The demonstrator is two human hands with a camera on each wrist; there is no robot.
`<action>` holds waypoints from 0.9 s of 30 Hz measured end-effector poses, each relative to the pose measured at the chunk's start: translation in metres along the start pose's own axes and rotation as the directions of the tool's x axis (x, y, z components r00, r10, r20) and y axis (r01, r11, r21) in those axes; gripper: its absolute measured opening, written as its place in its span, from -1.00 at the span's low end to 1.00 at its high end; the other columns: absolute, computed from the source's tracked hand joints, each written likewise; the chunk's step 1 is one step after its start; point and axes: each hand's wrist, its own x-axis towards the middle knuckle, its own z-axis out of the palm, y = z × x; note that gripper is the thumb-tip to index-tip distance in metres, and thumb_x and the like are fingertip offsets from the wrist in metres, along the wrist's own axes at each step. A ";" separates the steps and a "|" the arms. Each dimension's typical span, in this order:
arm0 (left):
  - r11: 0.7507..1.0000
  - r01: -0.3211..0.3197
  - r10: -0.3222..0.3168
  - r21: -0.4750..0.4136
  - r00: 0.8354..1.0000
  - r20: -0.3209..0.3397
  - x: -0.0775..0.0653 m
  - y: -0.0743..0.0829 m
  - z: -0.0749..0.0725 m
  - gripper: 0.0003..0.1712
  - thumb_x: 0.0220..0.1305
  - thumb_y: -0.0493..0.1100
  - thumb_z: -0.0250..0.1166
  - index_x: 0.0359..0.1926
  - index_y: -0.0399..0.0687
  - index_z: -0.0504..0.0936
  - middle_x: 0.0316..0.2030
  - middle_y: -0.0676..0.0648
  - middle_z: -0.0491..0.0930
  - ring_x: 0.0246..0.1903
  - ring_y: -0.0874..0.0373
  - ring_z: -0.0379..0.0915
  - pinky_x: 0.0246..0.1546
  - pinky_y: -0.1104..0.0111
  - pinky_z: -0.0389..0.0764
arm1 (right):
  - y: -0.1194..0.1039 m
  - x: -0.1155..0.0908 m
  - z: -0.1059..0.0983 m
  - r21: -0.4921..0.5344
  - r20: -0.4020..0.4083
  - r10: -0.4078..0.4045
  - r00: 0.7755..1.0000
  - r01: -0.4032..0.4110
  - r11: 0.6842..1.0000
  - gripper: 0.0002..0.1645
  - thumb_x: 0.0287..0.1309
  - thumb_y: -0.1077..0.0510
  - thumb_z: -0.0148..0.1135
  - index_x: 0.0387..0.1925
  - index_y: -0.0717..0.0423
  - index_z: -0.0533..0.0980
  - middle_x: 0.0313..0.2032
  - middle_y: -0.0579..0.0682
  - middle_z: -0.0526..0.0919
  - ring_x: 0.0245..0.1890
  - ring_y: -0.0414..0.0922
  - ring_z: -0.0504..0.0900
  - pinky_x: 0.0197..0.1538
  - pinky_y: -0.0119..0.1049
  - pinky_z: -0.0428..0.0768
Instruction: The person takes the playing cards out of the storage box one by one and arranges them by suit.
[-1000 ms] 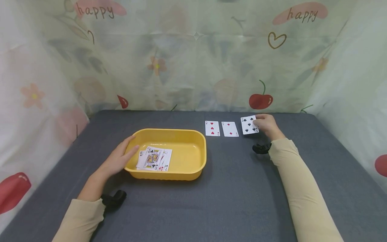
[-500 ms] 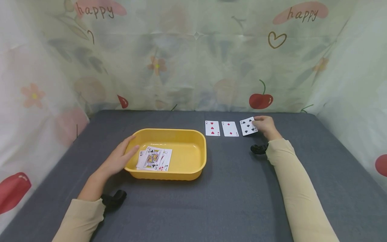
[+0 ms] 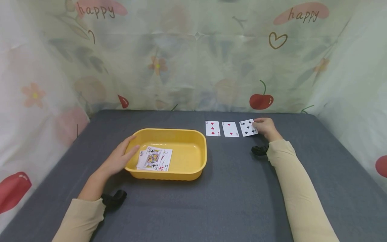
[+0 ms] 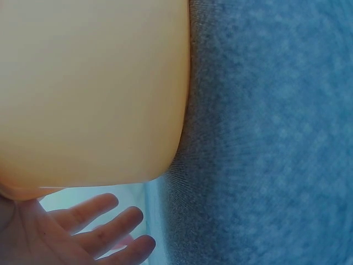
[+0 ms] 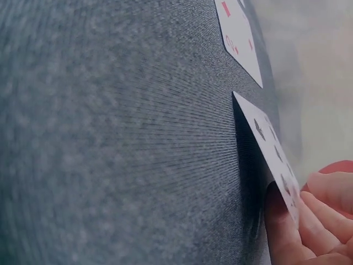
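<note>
Card (image 3: 248, 128) right of centre tilts; our right hand (image 3: 266, 127) pinches its edge, perhaps sparing its face; our left hand (image 3: 117, 159), fingers spread, likely steadies the tub (image 3: 164, 175) left of centre.

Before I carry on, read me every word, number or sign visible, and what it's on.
"happy", twice: backdrop.
Heart outline: backdrop.
"2", diamonds: diamonds card.
Hearts: hearts card.
Spades: spades card.
Clubs: picture card in the yellow tray.
Too small or blurred: remaining corner marks, including those on other tray cards.
</note>
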 end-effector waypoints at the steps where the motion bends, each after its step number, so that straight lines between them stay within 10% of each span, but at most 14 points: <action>1: 1.000 0.000 0.000 -0.001 1.000 0.000 0.000 0.000 0.000 -0.21 0.41 0.15 -0.10 0.43 -0.25 -0.08 0.40 -0.40 -0.06 0.38 -0.31 -0.14 0.32 -0.18 -0.03 | 0.000 0.000 0.000 -0.006 -0.004 0.002 1.000 -0.002 1.000 -0.44 0.25 0.19 -0.06 0.24 0.38 0.29 0.22 0.34 0.36 0.03 -0.02 0.43 0.08 -0.23 0.47; 17: 1.000 0.006 -0.006 0.002 1.000 0.007 -0.001 -0.001 0.000 -0.20 0.41 0.18 -0.12 0.44 -0.21 -0.09 0.40 -0.40 -0.06 0.38 -0.31 -0.12 0.31 -0.19 0.00 | -0.023 -0.021 -0.001 -0.062 0.089 -0.040 0.995 0.046 0.997 -0.46 0.31 0.14 -0.06 0.24 0.36 0.28 0.20 0.35 0.39 0.15 0.16 0.47 0.20 -0.10 0.47; 27: 1.000 0.013 -0.013 0.002 1.000 0.010 0.000 -0.001 0.001 -0.20 0.41 0.18 -0.13 0.44 -0.19 -0.10 0.40 -0.39 -0.06 0.38 -0.31 -0.12 0.31 -0.19 0.01 | -0.080 -0.057 0.033 -0.012 0.313 -0.257 0.914 0.274 0.962 -0.50 0.30 0.10 0.05 0.19 0.27 0.33 0.19 0.28 0.42 0.14 0.22 0.47 0.19 -0.02 0.46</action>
